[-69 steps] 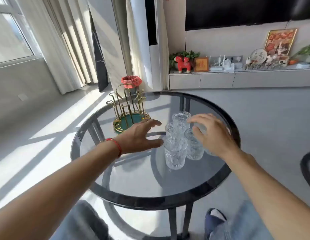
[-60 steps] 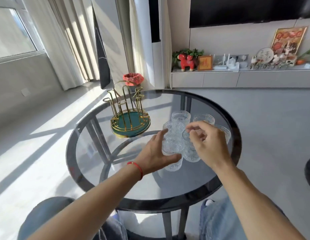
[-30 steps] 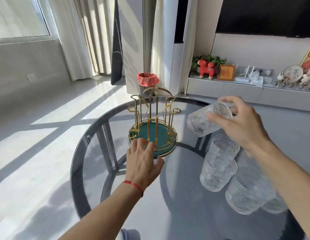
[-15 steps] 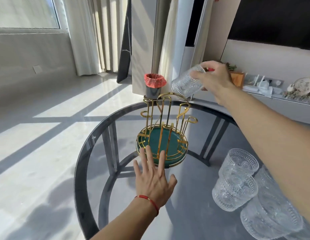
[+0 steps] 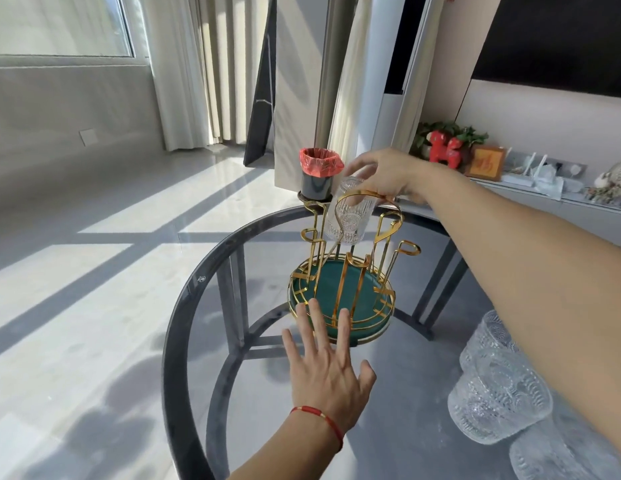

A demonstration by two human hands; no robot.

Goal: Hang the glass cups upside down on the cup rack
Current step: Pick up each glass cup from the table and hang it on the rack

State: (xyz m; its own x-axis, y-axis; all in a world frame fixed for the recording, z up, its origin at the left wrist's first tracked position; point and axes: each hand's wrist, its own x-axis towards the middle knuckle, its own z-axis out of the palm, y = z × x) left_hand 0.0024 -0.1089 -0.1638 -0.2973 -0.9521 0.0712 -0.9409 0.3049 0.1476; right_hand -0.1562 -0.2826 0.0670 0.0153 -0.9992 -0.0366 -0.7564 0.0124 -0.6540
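One glass cup (image 5: 349, 216) now inverted over far rack (image 5: 343, 271) peg, gripped by R hand (image 5: 385, 176), up from table earlier; L hand (image 5: 328, 372) flat, empty, steadying base.

This was a home's living room: a dark television (image 5: 558, 39) hung above a low cabinet (image 5: 544, 206) lined with a red toy horse (image 5: 445, 147), a framed picture (image 5: 485, 163) and ornaments, long curtains (image 5: 201, 71) flanked a sunlit window (image 5: 56, 24), and a round glass table (image 5: 212, 271) stood on pale floor tiles.
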